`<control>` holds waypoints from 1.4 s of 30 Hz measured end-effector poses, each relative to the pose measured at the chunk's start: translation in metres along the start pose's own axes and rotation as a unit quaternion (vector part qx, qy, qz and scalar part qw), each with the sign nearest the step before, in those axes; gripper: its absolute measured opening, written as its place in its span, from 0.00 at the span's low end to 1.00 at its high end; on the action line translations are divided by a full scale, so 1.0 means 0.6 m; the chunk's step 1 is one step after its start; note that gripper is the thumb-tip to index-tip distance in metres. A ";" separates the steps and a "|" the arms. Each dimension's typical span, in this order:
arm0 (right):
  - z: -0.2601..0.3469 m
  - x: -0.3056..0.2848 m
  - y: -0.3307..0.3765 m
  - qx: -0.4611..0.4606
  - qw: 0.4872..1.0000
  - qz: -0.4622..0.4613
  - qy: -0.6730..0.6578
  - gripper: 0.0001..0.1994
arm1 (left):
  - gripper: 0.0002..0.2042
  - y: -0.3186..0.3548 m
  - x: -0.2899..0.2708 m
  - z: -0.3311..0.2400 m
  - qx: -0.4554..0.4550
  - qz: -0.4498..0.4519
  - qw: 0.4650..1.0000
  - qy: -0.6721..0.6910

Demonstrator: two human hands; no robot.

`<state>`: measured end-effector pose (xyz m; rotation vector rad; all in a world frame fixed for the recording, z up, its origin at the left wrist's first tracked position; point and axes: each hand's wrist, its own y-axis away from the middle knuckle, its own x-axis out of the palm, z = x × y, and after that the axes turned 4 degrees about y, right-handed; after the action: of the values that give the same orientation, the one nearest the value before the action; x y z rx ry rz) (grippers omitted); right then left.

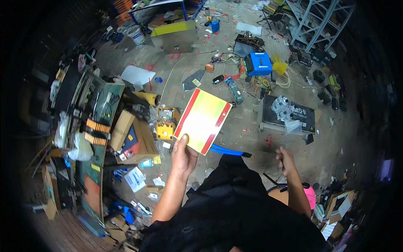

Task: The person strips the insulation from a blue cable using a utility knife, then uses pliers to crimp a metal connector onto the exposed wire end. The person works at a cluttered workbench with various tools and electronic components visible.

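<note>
A flat rectangular yellow panel with red strips along two opposite edges (202,119) is held up near the middle of the frame, pinched at its lower corner by the left hand (183,156), thumb on the facing side. It is tilted so that its broad face is turned toward the camera, probably so that it can be looked over. The right hand (285,159), at the lower right of centre, is loosely curled and nothing is held in it; it hangs apart from the panel.

Below the panel, on the concrete floor (235,138), a blue strip-like piece (226,150) is seen lying. At centre left, a brown cardboard box (136,140) and a small yellow machine casing (167,124) are set beside a cluttered green tabletop (110,105). A blue plastic case (258,63) lies at upper right of centre, and a dark flat board with white lettering (294,115) (partly covered by a clear plastic bag) to the right.
</note>
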<state>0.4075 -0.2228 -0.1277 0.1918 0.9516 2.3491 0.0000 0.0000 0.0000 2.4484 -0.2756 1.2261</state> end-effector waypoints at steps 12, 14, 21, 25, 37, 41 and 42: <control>0.103 0.147 -0.343 0.152 0.984 -0.097 0.000 0.14 | 0.28 -0.553 0.063 -0.137 0.004 -0.001 1.000 -0.019; 0.180 0.187 -0.422 0.096 0.993 -0.074 0.001 0.14 | 0.27 -0.626 0.086 -0.162 0.003 -0.007 1.000 -0.010; 0.596 0.359 -0.657 -0.067 0.998 0.013 0.018 0.13 | 0.26 -0.927 0.170 -0.228 0.028 0.004 0.999 0.023; 0.799 0.475 -0.751 -0.120 0.990 0.061 -0.046 0.12 | 0.26 -1.115 0.206 -0.254 0.009 0.038 0.999 0.031; 1.226 0.696 -1.095 -0.084 0.986 -0.008 -0.143 0.11 | 0.23 -1.643 0.366 -0.376 -0.135 0.094 0.985 0.044; 1.354 0.739 -1.196 -0.111 0.983 -0.012 -0.148 0.11 | 0.27 -1.773 0.446 -0.402 -0.178 0.106 0.978 0.024; 1.394 0.746 -1.215 -0.113 0.980 0.018 -0.165 0.10 | 0.29 -1.803 0.471 -0.404 -0.198 0.114 0.973 0.026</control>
<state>0.6684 0.9417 -0.0429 0.4924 0.5219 2.3396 0.3619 1.0818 0.0855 2.0777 -0.7296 1.1885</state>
